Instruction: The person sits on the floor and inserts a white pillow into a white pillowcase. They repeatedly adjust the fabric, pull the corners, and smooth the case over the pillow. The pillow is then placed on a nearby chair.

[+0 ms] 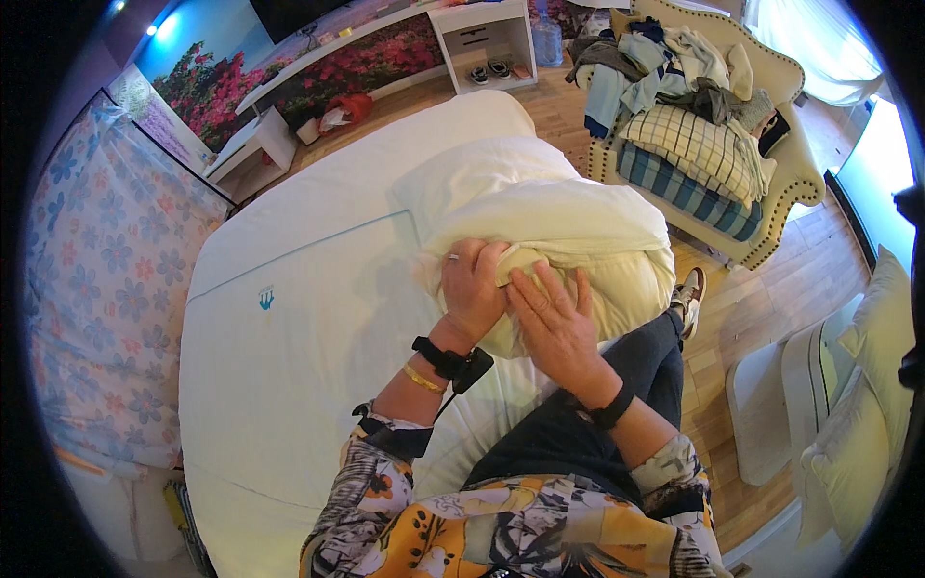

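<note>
A thick cream duvet (pixel 578 217) lies bunched on a bed with a white mattress cover (pixel 289 376), close before my body. My left hand (pixel 473 285), with a ring on one finger, has its fingers curled over the duvet's near edge and grips a fold of the fabric. My right hand (pixel 556 318) rests on the duvet just to the right, its fingers spread and nearly flat. The thumb side of the right hand comes close to the left hand; whether it pinches any cloth there is hidden.
An armchair (pixel 784 195) at the upper right holds piled clothes (pixel 650 65) and checked pillows (pixel 686 144). White pillows (pixel 853 441) stand at the right edge. A flowered fabric cover (pixel 115 274) hangs left of the bed. White shelving (pixel 484 43) stands beyond the bed.
</note>
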`<action>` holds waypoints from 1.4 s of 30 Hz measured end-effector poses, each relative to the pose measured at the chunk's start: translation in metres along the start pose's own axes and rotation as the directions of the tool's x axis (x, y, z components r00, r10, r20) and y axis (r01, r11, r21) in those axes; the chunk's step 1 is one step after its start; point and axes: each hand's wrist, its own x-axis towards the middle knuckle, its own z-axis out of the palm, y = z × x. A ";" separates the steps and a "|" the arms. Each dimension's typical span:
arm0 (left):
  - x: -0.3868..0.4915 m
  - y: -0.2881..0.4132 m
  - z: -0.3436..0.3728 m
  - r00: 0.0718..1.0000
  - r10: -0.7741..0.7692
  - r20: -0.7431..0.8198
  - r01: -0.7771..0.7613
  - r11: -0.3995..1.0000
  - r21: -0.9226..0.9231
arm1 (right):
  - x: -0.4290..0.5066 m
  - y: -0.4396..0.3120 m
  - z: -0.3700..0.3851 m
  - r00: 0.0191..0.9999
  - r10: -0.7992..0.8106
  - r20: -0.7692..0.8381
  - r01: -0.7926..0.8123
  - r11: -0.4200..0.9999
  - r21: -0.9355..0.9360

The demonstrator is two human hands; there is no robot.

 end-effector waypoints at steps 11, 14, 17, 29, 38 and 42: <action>-0.023 -0.002 -0.022 0.992 0.061 0.112 -0.043 0.986 -0.163 | 0.001 0.010 0.000 0.994 -0.077 -0.080 0.073 0.996 -0.059; -0.027 0.008 -0.026 0.988 0.051 0.147 -0.024 0.983 -0.180 | 0.005 0.008 -0.005 0.997 0.003 -0.080 -0.007 0.999 -0.050; -0.031 0.017 -0.031 0.979 0.026 0.202 0.027 0.966 -0.256 | 0.010 0.012 -0.008 0.993 0.102 -0.053 -0.102 0.995 0.003; -0.101 0.090 -0.058 0.889 0.111 0.443 0.120 0.879 -0.462 | -0.018 0.020 -0.012 0.998 -0.056 -0.006 0.055 0.993 -0.101; -0.146 0.063 -0.008 0.832 0.147 0.535 -0.134 0.989 -0.063 | -0.097 0.058 -0.072 0.995 -0.035 -0.096 0.015 0.980 -0.197; -0.146 0.070 -0.002 0.787 0.133 0.602 -0.139 0.990 -0.036 | -0.138 0.056 -0.091 0.983 0.126 -0.135 -0.159 0.951 -0.266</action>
